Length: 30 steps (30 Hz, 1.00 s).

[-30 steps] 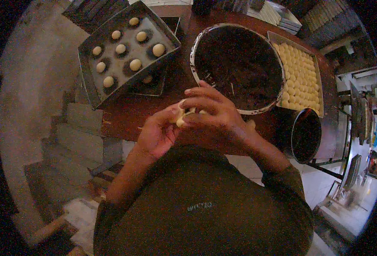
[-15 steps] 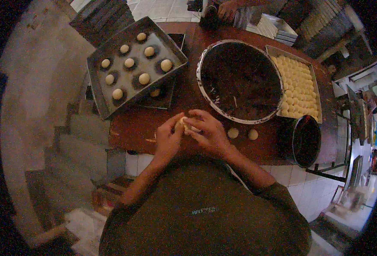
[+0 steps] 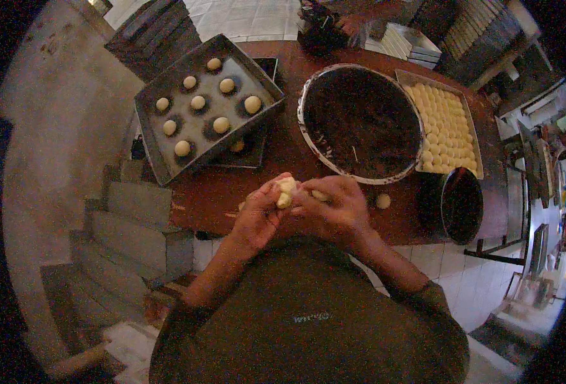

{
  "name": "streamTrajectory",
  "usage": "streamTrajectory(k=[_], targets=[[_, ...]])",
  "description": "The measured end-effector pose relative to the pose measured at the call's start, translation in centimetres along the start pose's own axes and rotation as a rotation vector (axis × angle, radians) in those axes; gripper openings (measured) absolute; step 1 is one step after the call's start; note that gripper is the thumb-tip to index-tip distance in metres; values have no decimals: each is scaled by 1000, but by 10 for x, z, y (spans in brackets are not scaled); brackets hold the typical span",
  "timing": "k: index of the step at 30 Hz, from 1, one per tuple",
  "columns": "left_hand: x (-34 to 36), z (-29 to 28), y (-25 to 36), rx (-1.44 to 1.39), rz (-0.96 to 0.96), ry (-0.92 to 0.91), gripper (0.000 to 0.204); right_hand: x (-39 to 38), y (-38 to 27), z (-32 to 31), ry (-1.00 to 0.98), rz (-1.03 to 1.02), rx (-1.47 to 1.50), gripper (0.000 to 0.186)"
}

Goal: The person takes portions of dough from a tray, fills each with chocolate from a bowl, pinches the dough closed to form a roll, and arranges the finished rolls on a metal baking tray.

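Over the table's front edge, my left hand (image 3: pixel 257 214) is closed around a pale yellow piece of dough (image 3: pixel 285 191), its lumpy surface showing between thumb and fingers. Pressed close against it, my right hand (image 3: pixel 337 208) is curled, its fingertips at the dough. Another pale bit of dough (image 3: pixel 319 195) shows among the right fingers. To the right of that hand, a single round dough ball (image 3: pixel 383 201) lies on the table. Beside my left fingers, a small pale piece (image 3: pixel 241 206) is mostly hidden.
A metal tray (image 3: pixel 156 160) with spaced dough balls sits tilted on another tray at the left. A large round basin (image 3: pixel 360 121) with dark contents stands ahead. Right of it are a tray packed with dough balls (image 3: pixel 446 128) and a dark round pan (image 3: pixel 461 206). Someone's hand (image 3: pixel 353 24) is beyond.
My right hand has moved slightly right, its fingers more curled. More dough shows in my left hand. One of two balls on the table is no longer visible. The view has shifted slightly.
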<state>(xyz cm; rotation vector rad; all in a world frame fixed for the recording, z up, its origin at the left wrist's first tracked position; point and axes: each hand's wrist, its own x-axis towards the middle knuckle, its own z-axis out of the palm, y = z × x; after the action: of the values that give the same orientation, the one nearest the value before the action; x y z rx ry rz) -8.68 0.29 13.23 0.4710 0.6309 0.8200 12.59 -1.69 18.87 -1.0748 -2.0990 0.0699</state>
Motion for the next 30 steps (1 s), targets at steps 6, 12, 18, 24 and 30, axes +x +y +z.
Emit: streamTrajectory(k=[6,12,18,24,30], targets=[[-12,25,7,104,-48,-16,47,4,7,1,-129,448,402,32],[-9,18,16,1377,157,-30,52,-22,23,35,-179,734,734,31],[-21,16,5,204,55,155,53,-17,23,24,-136,642,769,26],[-8,0,1,718,-37,259,65,-1,13,18,-135,156,545,25],[-18,37,-3,409,330,80,86,-3,9,5,57,446,682,40]])
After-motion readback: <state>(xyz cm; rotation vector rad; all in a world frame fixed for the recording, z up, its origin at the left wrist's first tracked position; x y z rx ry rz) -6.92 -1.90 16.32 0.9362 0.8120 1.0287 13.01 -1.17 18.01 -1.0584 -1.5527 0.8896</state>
